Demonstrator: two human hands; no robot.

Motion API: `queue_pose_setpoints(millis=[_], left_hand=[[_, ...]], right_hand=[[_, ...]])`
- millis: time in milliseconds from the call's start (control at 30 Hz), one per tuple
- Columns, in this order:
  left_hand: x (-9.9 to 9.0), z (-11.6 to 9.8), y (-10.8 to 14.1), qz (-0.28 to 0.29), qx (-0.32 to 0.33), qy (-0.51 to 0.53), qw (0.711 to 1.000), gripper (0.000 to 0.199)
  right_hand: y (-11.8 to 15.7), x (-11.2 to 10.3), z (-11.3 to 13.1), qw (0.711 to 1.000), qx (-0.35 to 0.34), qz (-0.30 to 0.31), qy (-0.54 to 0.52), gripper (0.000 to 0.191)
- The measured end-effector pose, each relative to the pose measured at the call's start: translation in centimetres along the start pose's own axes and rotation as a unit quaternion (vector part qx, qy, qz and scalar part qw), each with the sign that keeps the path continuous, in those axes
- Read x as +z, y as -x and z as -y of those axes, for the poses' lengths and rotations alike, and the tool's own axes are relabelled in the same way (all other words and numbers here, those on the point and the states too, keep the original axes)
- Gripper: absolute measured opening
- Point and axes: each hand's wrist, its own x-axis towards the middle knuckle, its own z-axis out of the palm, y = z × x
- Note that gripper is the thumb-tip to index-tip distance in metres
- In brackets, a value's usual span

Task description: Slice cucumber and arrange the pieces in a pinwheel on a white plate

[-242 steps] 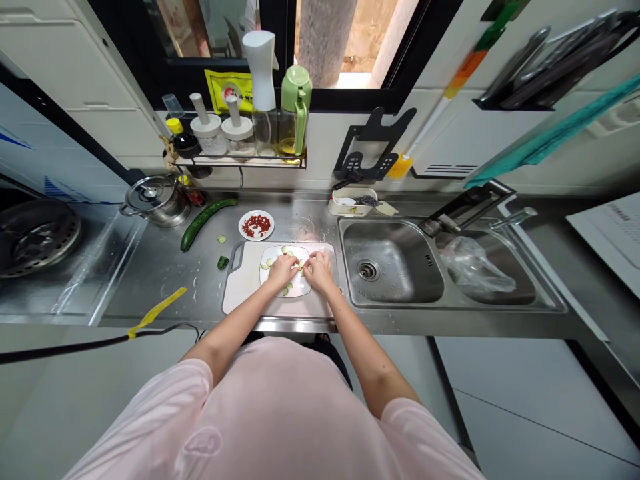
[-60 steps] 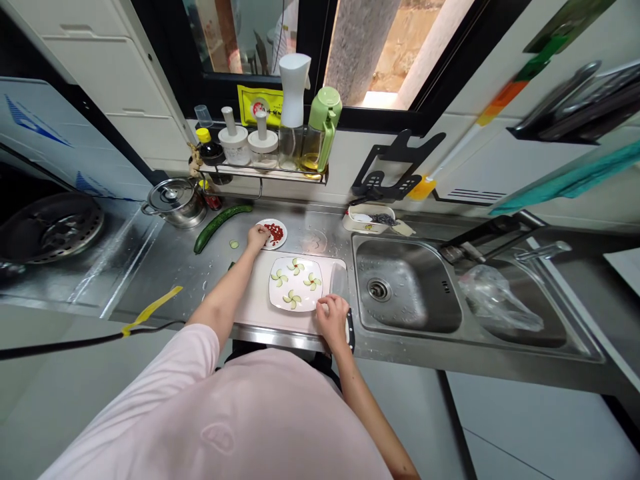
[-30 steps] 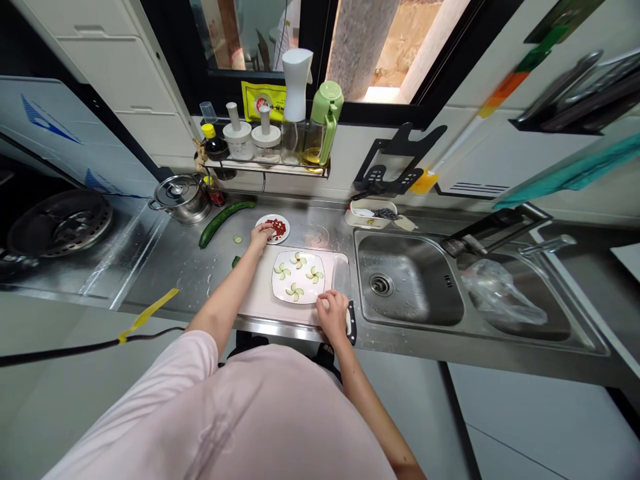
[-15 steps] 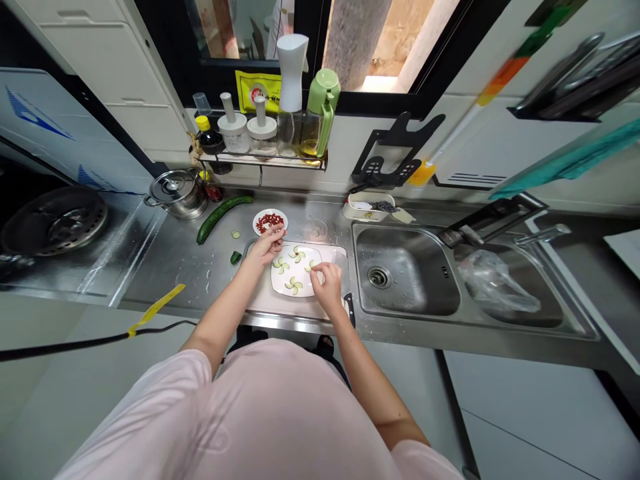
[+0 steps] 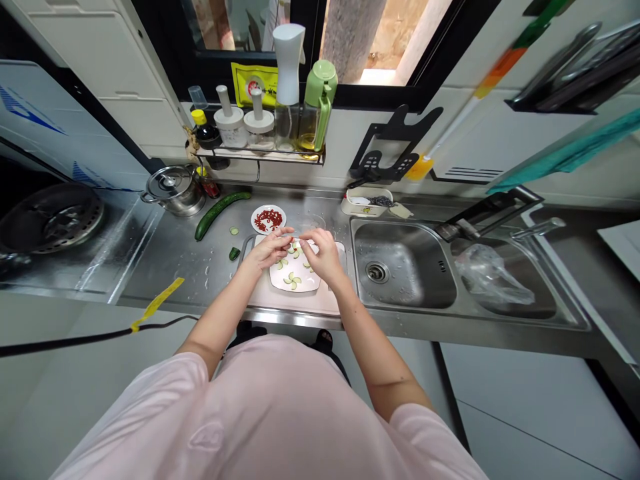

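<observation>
A white plate [image 5: 303, 283] with several green-edged slices laid in pinwheels rests on a pale cutting board [image 5: 265, 297]. My left hand [image 5: 271, 249] is over the plate's upper left, fingers curled around something too small to make out, with a bit of red near the fingertips. My right hand [image 5: 323, 253] hovers over the upper right of the plate, its fingers bent toward the left hand; whether it holds anything is hidden. Behind the left hand stands a small white dish [image 5: 255, 223] of red pieces.
A cucumber [image 5: 220, 211], a cut end [image 5: 235, 253] and a slice [image 5: 234, 231] lie left of the board. A lidded pot [image 5: 176, 193] stands at the back left. The sink [image 5: 405, 267] is to the right; a bottle shelf [image 5: 260, 155] is above the counter.
My right hand has moved up and left, from the plate's right side to beside my left hand. My left hand has shifted slightly, away from the red pieces' dish.
</observation>
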Motion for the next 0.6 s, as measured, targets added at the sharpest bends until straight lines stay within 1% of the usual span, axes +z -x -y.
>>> queue_pose_setpoints(millis=[100, 300, 467, 600], left_hand=[[0.10, -0.05, 0.34, -0.001, -0.005, -0.023, 1.000, 0.043], [0.02, 0.07, 0.70, 0.014, -0.025, -0.032, 0.999, 0.041], [-0.33, 0.38, 0.66, 0.009, -0.030, -0.062, 0.998, 0.041], [-0.65, 0.63, 0.67, 0.019, -0.032, -0.083, 0.996, 0.040]], right_hand=[[-0.33, -0.03, 0.05, 1.000, -0.013, 0.021, 0.001, 0.015], [-0.44, 0.05, 0.00, 0.998, -0.031, 0.050, 0.002, 0.014], [-0.23, 0.12, -0.11, 0.996, -0.031, 0.079, 0.012, 0.012], [0.01, 0.22, -0.31, 0.995, -0.027, 0.096, 0.015, 0.010]])
